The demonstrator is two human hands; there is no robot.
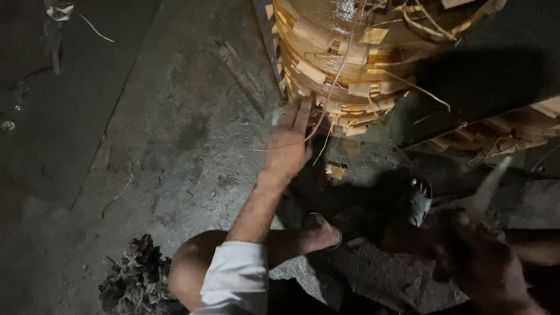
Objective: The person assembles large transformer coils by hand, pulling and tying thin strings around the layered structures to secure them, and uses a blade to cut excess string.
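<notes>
Rough wood-strip stack (pixel 344 58); gritty concrete floor (pixel 175 134)

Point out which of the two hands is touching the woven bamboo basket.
The left hand: its fingers press the lower edge of the woven basket. The right hand stays low in shadow, clear of the basket, gripping a pointed blade.

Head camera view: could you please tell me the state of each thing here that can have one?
Round stack of pale woven bamboo strips: upright, strip ends loose.
Left hand: open, fingers flat against the stack's base.
Right hand: shut in a grip on a pointed grey blade.
Dark sandal: worn on foot.
</notes>
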